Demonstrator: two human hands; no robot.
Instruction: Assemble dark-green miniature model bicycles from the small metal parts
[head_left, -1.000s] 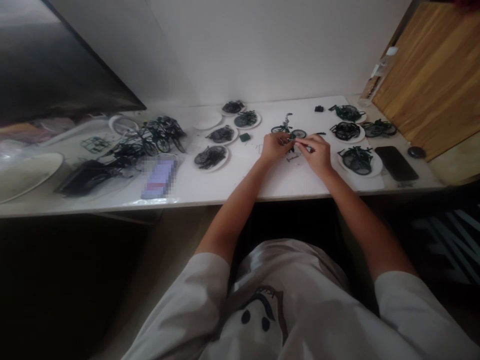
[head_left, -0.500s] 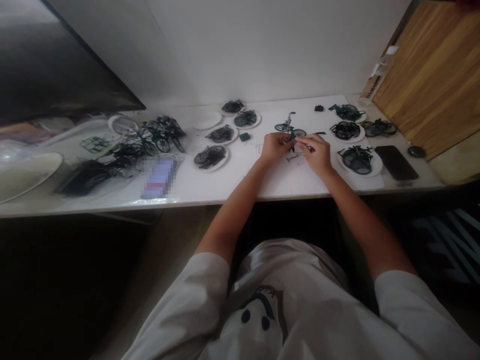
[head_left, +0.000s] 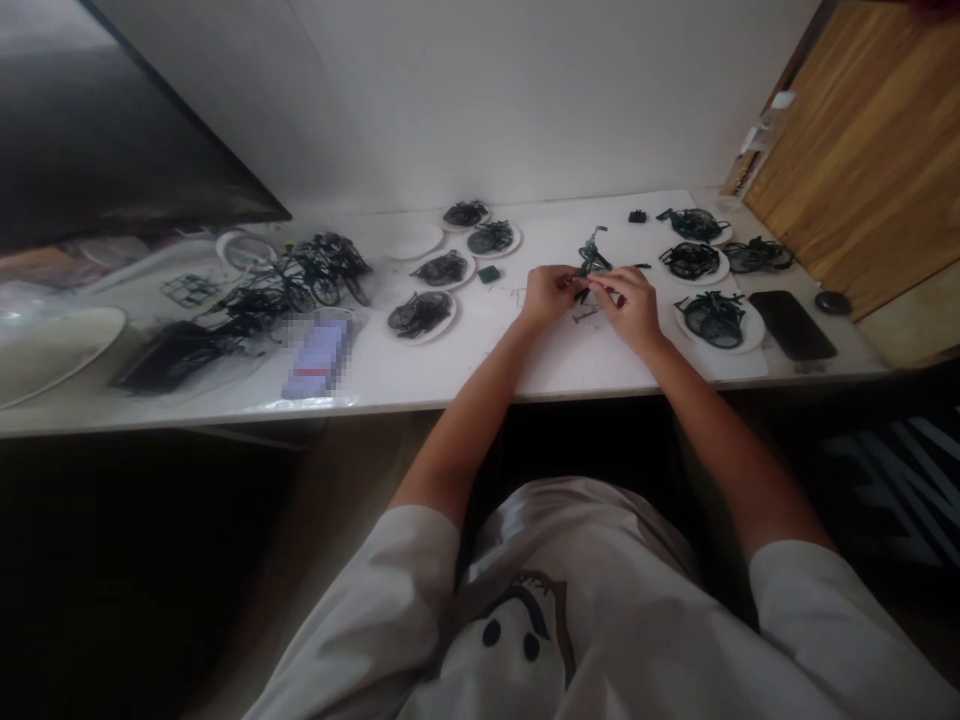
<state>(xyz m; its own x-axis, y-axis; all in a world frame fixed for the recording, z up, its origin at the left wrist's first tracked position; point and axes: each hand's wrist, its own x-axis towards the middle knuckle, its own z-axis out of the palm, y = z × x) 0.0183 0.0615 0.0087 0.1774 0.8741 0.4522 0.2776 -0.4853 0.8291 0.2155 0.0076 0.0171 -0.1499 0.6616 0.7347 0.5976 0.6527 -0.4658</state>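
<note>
Both hands meet over the middle of the white desk (head_left: 450, 375), a little back from its front edge. The left hand (head_left: 550, 291) and the right hand (head_left: 634, 306) face each other with their fingertips nearly touching, and between them they hold a small dark green toy bicycle (head_left: 592, 257). The grip of each hand is pressed together, pinching the lower part of the bicycle from its own side. The bicycle stands tilted above the fingers, its handlebar toward the wall. At this size it is not clear whether its wheels touch the desk. A few tiny loose parts (head_left: 586, 316) lie on the desk just under the hands.

Left of the hands sit several small white plates of dark parts: one (head_left: 422, 314) nearest the front, one (head_left: 444, 268) behind it, two more (head_left: 493, 238) (head_left: 466, 213) toward the wall, and a bare plate (head_left: 415, 243) beside them. A small green block (head_left: 490, 274) lies between those plates and the left hand. Further left is a heap of toy bicycles (head_left: 304, 278).

Right of the hands are three more plates of parts (head_left: 718, 320) (head_left: 691, 262) (head_left: 694, 224), with a black phone (head_left: 793, 325) just beside the nearest one. A wooden board (head_left: 862, 150) leans at the far right.
</note>
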